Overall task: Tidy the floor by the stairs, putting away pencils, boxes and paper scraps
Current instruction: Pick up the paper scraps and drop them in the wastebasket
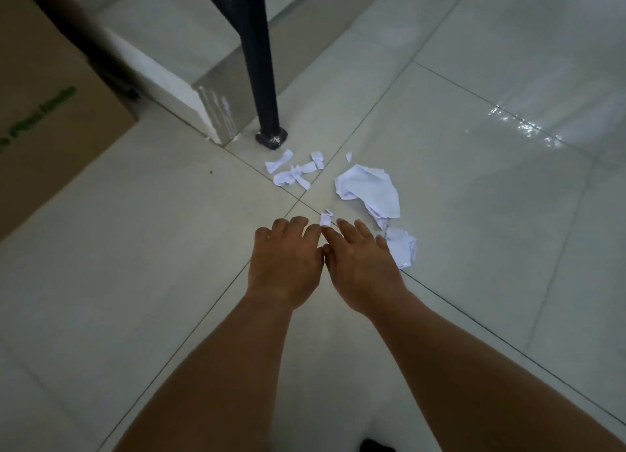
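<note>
Cardboard box (pixel 50 112): cut off by left edge; green lettering blurred, unreadable. Black post (pixel 252 62): top out of frame. Crumpled paper (pixel 403 248): partly hidden behind right hand (pixel 362 265). Dark object (pixel 376 446), bottom edge: unidentifiable.

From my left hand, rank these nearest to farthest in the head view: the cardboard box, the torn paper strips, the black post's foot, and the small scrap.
1. The small scrap, at the left hand's fingertips.
2. The torn paper strips, just ahead on the floor.
3. The black post's foot, beyond the strips.
4. The cardboard box, far left.
</note>
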